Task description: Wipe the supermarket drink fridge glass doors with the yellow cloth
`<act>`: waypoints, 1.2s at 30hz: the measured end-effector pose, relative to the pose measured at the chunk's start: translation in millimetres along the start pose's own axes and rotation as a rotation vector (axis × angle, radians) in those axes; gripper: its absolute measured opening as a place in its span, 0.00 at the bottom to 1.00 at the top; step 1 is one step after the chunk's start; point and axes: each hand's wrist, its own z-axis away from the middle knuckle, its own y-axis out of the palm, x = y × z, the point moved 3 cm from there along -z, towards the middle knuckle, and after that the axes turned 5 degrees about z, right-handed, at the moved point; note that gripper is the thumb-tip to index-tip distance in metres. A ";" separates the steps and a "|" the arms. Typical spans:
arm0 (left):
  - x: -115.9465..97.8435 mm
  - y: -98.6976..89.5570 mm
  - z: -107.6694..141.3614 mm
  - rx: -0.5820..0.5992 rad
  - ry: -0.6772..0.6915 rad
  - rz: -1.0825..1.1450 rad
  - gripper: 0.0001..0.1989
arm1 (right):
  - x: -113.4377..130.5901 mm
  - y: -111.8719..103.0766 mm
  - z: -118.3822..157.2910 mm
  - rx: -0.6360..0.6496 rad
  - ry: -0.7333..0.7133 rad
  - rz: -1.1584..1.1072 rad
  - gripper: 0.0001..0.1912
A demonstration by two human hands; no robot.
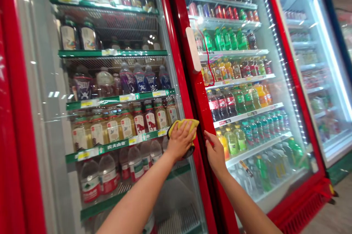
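Observation:
My left hand (180,140) lies over a yellow cloth (194,124) with a dark edge, pressing it to the glass door (176,182) of the left drinks cooler beside its red frame (180,80). Part of the cloth is hidden under my palm and fingers. My right hand (215,153) is at the red frame (202,109) of the right cooler, its fingers partly stretched out and holding nothing that I can see. I cannot tell whether its fingertips touch the frame.
Bottled drinks stand on shelves behind both doors. A pale handle (193,49) sticks out from the right cooler's frame, and a red cord (208,58) hangs beside it. A third lit cooler (316,61) stands farther right, above the floor (335,212).

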 end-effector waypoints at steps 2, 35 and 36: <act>-18.2 9.3 5.6 0.021 0.171 0.040 0.21 | 4.7 -4.6 -2.2 -0.022 -0.013 0.004 0.19; 101.1 -50.3 -37.3 0.026 -0.199 -0.100 0.30 | 96.4 30.2 -45.2 0.009 -0.201 -0.073 0.17; 116.6 -61.0 -32.7 -0.009 -0.282 -0.129 0.30 | 97.3 33.1 -44.4 0.027 -0.196 -0.074 0.17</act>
